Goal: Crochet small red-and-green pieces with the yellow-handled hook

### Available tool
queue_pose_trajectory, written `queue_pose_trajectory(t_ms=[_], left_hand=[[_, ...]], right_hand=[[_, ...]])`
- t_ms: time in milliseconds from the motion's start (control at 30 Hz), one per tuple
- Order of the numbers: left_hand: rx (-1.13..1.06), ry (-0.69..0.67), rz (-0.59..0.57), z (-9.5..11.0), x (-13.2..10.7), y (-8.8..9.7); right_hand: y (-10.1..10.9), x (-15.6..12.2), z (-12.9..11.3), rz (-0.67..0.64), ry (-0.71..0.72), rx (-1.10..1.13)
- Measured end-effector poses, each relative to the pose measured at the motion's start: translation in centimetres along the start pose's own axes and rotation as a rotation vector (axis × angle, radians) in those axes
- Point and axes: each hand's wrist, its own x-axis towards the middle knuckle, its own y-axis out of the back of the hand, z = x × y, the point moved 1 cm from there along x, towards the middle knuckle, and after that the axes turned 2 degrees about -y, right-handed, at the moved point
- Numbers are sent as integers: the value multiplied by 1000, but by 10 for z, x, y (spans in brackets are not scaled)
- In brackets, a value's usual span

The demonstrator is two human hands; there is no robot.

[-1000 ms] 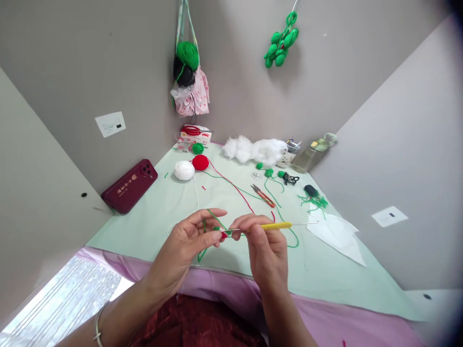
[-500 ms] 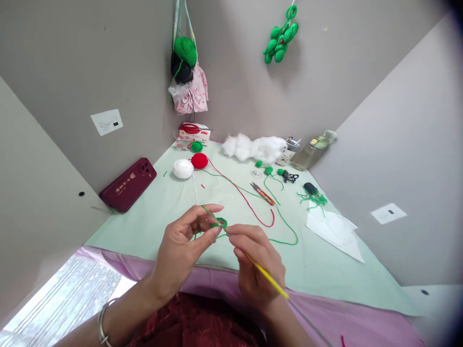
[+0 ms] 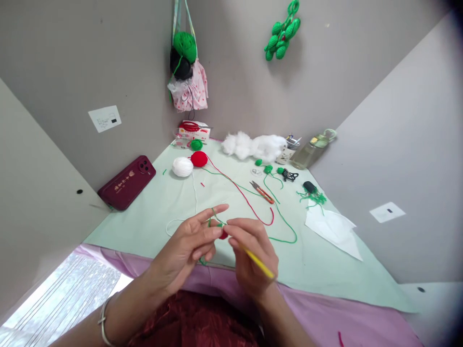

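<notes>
My left hand point(image 3: 188, 246) pinches a small red and green crochet piece point(image 3: 223, 233) between thumb and fingers, with green yarn point(image 3: 285, 224) looped over its raised forefinger. My right hand point(image 3: 253, 255) grips a yellow-handled crochet hook point(image 3: 258, 262), whose tip points into the piece. Both hands hover over the near edge of the pale green table point(image 3: 152, 212). The green yarn trails right across the table, and a red strand point(image 3: 246, 195) runs back to a red yarn ball point(image 3: 199, 158).
A white yarn ball point(image 3: 183, 166) lies by the red one. Small snips point(image 3: 263, 192), white stuffing point(image 3: 256, 146), a dark red phone point(image 3: 126, 182), a bottle point(image 3: 311, 148), white paper point(image 3: 334, 230) and green crochet bits point(image 3: 268, 169) lie around. Green crochet pieces point(image 3: 282, 33) hang on the wall.
The hook went from lying level, handle to the right, to pointing handle down toward me. My hands dropped slightly and closed together on the piece.
</notes>
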Motion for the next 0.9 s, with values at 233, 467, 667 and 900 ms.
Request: queue_pose_trajectory(t_ms=[233,467,667,900], left_hand=[[57,-123,55,7,0,4],[580,-524,237,4,-5,8],[603,-480,200,7,-7,12],[306,-236,2,1,-2,10]], right_hand=[[1,13,1,63,-409,512],[6,7,-10,1,-200,237],[10,11,-12,-30,-257,319],[-2,18,-2,-6,-365,451]])
